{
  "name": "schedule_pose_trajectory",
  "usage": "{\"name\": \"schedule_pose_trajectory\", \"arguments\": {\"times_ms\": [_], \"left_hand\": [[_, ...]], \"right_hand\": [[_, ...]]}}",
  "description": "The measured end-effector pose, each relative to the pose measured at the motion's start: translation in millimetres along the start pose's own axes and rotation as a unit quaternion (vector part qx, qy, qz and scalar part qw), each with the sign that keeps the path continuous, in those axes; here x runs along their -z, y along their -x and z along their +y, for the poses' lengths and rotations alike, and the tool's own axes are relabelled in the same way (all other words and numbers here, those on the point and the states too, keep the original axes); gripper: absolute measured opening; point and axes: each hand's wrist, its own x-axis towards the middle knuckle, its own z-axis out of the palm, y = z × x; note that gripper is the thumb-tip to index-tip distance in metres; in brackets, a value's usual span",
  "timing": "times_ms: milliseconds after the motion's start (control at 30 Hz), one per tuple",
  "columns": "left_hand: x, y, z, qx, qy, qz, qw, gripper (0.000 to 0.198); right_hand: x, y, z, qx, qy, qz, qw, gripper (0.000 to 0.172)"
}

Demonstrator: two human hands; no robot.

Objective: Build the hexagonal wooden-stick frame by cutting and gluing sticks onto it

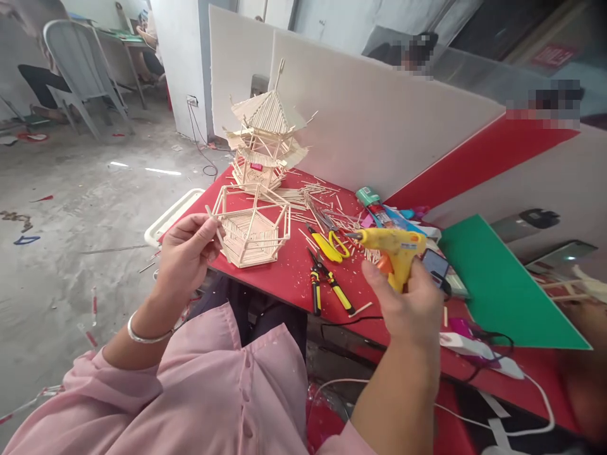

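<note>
My left hand (192, 249) pinches a thin wooden stick (212, 217) at the left side of a six-sided stick frame (258, 256). Whether the stick touches the frame I cannot tell. In my right hand (410, 300) is a yellow hot glue gun (391, 240) with an orange trigger, its nozzle pointing left, held above the table. Behind the frame stands a tiered pagoda (265, 114) made of the same sticks. Pliers (332, 284) with black and yellow handles and yellow-handled scissors (337, 243) lie between my hands.
Loose sticks (317, 196) are strewn over the red table (289, 287). A green-capped bottle (367, 197) lies at the back. At right are a green board (507, 284), a white power strip (467, 346) and cables. A white partition (351, 114) rises behind the table.
</note>
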Motion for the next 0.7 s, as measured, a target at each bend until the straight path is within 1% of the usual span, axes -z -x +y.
{"name": "schedule_pose_trajectory", "arguments": {"times_ms": [33,100,167,233,267,333,400,433,467,533,600,700], "left_hand": [[1.3,-4.6,1.5,0.002,-0.007,-0.004,1.000,0.024],[3.0,-14.1,5.5,0.008,-0.022,-0.015,1.000,0.024],[3.0,-21.9,9.5,0.020,-0.036,-0.029,0.999,0.024],[0.9,-25.1,10.7,0.049,-0.050,-0.055,0.996,0.023],[-0.9,-24.3,9.4,0.076,-0.057,-0.076,0.993,0.023],[-5.7,-18.0,1.8,0.150,-0.067,-0.138,0.977,0.024],[-11.2,-7.6,-11.9,0.236,-0.061,-0.201,0.949,0.027],[-14.0,-2.0,-20.2,0.269,-0.050,-0.213,0.938,0.030],[-16.6,3.3,-28.9,0.293,-0.040,-0.216,0.930,0.031],[-21.0,11.9,-45.4,0.323,-0.022,-0.197,0.925,0.033],[-23.8,17.1,-58.5,0.331,-0.009,-0.180,0.926,0.034],[-25.2,20.0,-69.9,0.328,-0.002,-0.184,0.927,0.034]], "right_hand": [[-6.9,-4.2,-11.9,0.004,0.033,0.037,0.999,0.042],[-21.3,-12.3,-26.9,0.031,0.081,0.078,0.993,0.045],[-33.4,-18.8,-31.0,0.081,0.131,0.075,0.985,0.046],[-41.3,-22.7,-27.8,0.135,0.199,0.072,0.968,0.044],[-43.6,-23.7,-24.9,0.160,0.237,0.077,0.955,0.042],[-46.1,-24.7,-18.5,0.200,0.301,0.087,0.928,0.039],[-46.8,-25.2,-13.3,0.221,0.339,0.090,0.910,0.036],[-47.0,-25.7,-11.3,0.226,0.348,0.089,0.905,0.034],[-47.3,-26.3,-9.9,0.232,0.354,0.090,0.902,0.033],[-48.2,-28.3,-8.3,0.247,0.362,0.091,0.894,0.031],[-49.7,-30.6,-7.4,0.264,0.364,0.090,0.889,0.029],[-52.8,-33.2,-6.2,0.275,0.362,0.086,0.887,0.028]]}}
